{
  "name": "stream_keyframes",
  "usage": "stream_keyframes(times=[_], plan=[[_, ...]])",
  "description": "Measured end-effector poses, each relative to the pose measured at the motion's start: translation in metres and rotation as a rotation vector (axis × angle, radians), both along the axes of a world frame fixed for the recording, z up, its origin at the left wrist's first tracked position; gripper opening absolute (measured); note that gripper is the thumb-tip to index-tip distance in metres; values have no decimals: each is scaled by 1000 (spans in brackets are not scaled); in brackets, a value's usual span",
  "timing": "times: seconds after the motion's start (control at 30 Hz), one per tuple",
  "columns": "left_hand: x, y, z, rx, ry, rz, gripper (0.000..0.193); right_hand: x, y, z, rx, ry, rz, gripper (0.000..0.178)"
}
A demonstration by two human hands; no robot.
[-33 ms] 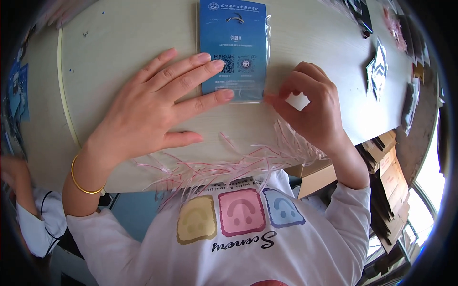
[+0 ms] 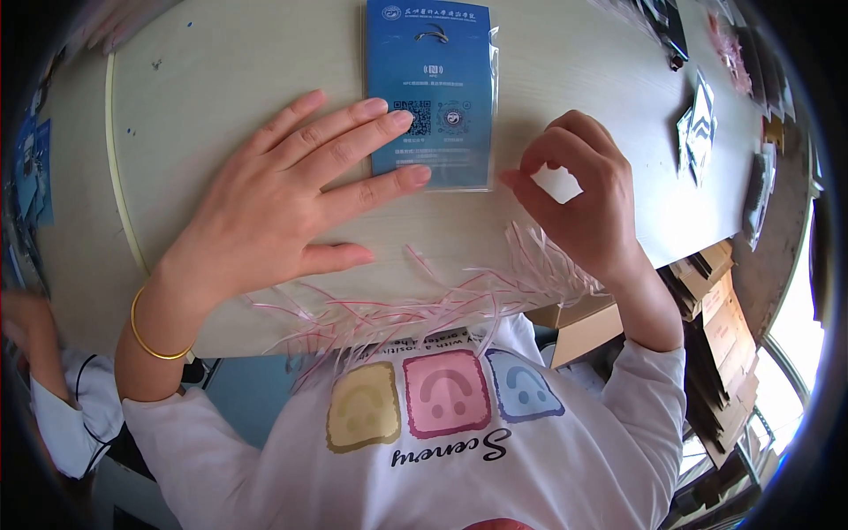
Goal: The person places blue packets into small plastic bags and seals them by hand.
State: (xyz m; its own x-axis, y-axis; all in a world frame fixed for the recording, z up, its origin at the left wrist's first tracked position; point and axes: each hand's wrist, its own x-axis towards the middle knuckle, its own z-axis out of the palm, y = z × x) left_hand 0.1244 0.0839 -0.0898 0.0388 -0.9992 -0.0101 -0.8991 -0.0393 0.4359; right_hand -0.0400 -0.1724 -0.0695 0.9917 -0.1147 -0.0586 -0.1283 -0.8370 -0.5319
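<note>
A blue printed card in a clear plastic sleeve (image 2: 442,57) lies flat on the table before me, with two square codes on it and a small curved metallic-looking piece near its top. My left hand (image 2: 291,181) is spread open, several fingertips pressing on the card's left side and the thumb resting on the table. Just right of the card's lower right corner, my right hand (image 2: 579,181) is closed in a pinch, apart from the sleeve. Whatever its fingertips hold, if anything, is too small to make out.
Thin clear strips with red lines (image 2: 397,305) lie heaped along the table's near edge. More small packets (image 2: 698,132) sit at the right. Folded cardboard (image 2: 720,344) is stacked beyond the table at lower right. Another person's arm (image 2: 31,331) shows at far left.
My right hand has shifted slightly right, off the sleeve's lower right corner. The card has moved very slightly left. My left hand stays nearly in place.
</note>
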Motion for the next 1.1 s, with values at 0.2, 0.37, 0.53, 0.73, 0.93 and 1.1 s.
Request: stream_keyframes(times=[0.2,0.37,0.53,0.73,0.93,1.1], plan=[[3,1,-1,-7,-30,-16,79,-11,9,4,-333,-115,288,55],[3,1,0,2,-73,-23,76,-37,-31,-2,-249,-155,192,37],[2,1,6,17,-167,-63,72,0,-15,7,416,100,-213,25],[-4,-12,12,-50,-213,-112,65,20,-22,-6,918,353,-130,23],[8,-94,41,-498,-246,24,53,-65,-111,16,916,-459,-676,24],[65,-212,28,-661,-538,287,52,-128,-215,6,801,-812,-960,22]])
